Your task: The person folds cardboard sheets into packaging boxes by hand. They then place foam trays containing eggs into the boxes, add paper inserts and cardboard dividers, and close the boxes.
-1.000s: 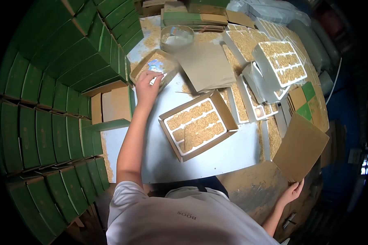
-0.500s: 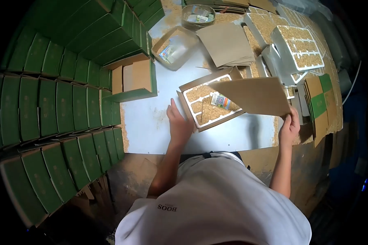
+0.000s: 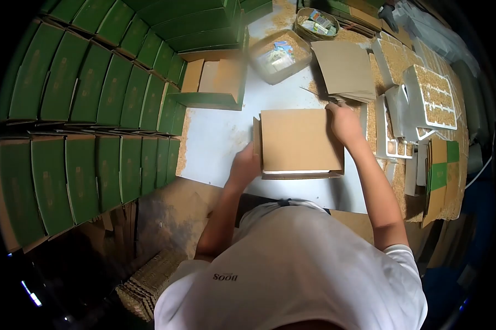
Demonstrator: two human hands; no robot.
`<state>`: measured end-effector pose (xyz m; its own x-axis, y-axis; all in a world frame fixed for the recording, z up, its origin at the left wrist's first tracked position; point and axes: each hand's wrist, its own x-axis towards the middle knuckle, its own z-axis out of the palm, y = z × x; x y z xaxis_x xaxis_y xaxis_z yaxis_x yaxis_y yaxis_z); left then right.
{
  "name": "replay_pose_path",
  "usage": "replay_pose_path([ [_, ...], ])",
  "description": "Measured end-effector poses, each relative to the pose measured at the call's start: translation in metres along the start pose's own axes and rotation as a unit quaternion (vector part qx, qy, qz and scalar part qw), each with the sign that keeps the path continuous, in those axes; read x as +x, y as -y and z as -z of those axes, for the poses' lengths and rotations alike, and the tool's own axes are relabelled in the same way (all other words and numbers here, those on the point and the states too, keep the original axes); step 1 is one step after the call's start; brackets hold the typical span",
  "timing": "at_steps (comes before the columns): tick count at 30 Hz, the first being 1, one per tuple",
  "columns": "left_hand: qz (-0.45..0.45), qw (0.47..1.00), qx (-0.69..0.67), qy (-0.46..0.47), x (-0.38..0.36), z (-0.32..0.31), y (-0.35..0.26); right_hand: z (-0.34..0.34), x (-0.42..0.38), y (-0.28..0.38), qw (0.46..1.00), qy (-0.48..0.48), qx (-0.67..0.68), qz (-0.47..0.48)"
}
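A flat brown cardboard sheet lies over the open box in front of me and hides nearly all of its contents. Along the near edge a thin white strip shows under the sheet. My left hand is at the box's left side, its fingers closed on the wall. My right hand is at the far right corner, with closed fingers on the sheet's edge. Just beyond that hand sits a stack of brown cardboard sheets.
Green boxes are stacked high on the left, beside an open green carton. Farther back are a plastic tub and a round basket with packets. White-framed trays stand right. A gloved hand shows at the back.
The sheet has come down from the right onto the box, covering the tray and packet inside. My right hand has moved up and left to the far corner; my left hand now grips the box's side.
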<state>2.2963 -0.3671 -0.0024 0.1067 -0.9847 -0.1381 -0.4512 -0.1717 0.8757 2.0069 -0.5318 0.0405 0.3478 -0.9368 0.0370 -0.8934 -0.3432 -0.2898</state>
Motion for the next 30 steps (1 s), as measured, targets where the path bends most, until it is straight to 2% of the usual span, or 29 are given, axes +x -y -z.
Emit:
replay_pose_path([
  [3, 0.107, 0.993, -0.026, 0.032, -0.018, 0.013, -0.009, -0.006, -0.020, 0.029, 0.998, -0.017, 0.025, -0.057],
  [6, 0.179, 0.982, 0.038, 0.052, -0.033, 0.021, 0.004, -0.020, -0.046, 0.039, 0.998, -0.010, 0.059, 0.012],
  [8, 0.173, 0.983, 0.044, 0.050, -0.046, 0.030, 0.009, -0.025, -0.062, 0.047, 0.997, 0.011, 0.063, 0.051],
  [11, 0.166, 0.983, 0.040, 0.062, -0.061, 0.044, 0.009, -0.037, -0.080, 0.067, 0.996, -0.021, 0.055, 0.061],
  [13, 0.150, 0.986, 0.020, 0.064, -0.062, 0.048, 0.012, -0.048, -0.088, 0.082, 0.989, -0.067, -0.059, 0.119],
  [14, 0.137, 0.989, 0.004, 0.061, -0.062, 0.046, 0.018, -0.054, -0.095, 0.086, 0.989, -0.031, -0.103, 0.099],
  [15, 0.124, 0.990, -0.012, 0.060, -0.061, 0.044, 0.022, -0.057, -0.101, 0.092, 0.993, -0.002, -0.087, 0.083],
  [18, 0.093, 0.990, -0.038, 0.097, -0.056, 0.044, 0.030, -0.061, -0.117, 0.090, 0.978, 0.067, -0.141, 0.135],
  [19, 0.085, 0.989, -0.074, 0.091, -0.054, 0.040, 0.033, -0.057, -0.123, 0.087, 0.985, 0.104, -0.081, 0.115],
  [21, 0.071, 0.984, -0.145, 0.077, -0.053, 0.031, 0.047, -0.045, -0.132, 0.083, 0.994, -0.007, -0.004, 0.106],
  [22, 0.062, 0.966, -0.227, 0.107, -0.047, 0.021, 0.088, -0.034, -0.137, 0.082, 0.996, -0.066, 0.007, 0.064],
  [23, 0.083, 0.947, -0.280, 0.132, -0.041, 0.020, 0.088, -0.035, -0.145, 0.073, 0.992, -0.120, 0.017, 0.012],
  [24, 0.106, 0.925, -0.330, 0.155, -0.037, 0.022, 0.087, -0.040, -0.151, 0.063, 0.977, -0.140, 0.138, -0.085],
  [25, 0.130, 0.900, -0.377, 0.177, -0.035, 0.026, 0.086, -0.047, -0.156, 0.052, 0.937, -0.154, 0.258, -0.178],
  [26, 0.064, 0.949, -0.236, 0.198, -0.027, 0.020, 0.115, -0.060, -0.159, 0.035, 0.863, -0.076, 0.408, -0.288],
  [28, 0.155, 0.936, -0.237, 0.211, -0.021, 0.019, 0.104, -0.066, -0.158, 0.016, 0.747, 0.154, 0.552, -0.337],
  [29, 0.203, 0.924, -0.238, 0.218, -0.022, 0.017, 0.100, -0.078, -0.159, 0.005, 0.738, 0.204, 0.543, -0.345],
  [30, 0.174, 0.920, -0.253, 0.245, -0.021, 0.018, 0.094, -0.083, -0.157, 0.000, 0.729, 0.254, 0.531, -0.350],
])
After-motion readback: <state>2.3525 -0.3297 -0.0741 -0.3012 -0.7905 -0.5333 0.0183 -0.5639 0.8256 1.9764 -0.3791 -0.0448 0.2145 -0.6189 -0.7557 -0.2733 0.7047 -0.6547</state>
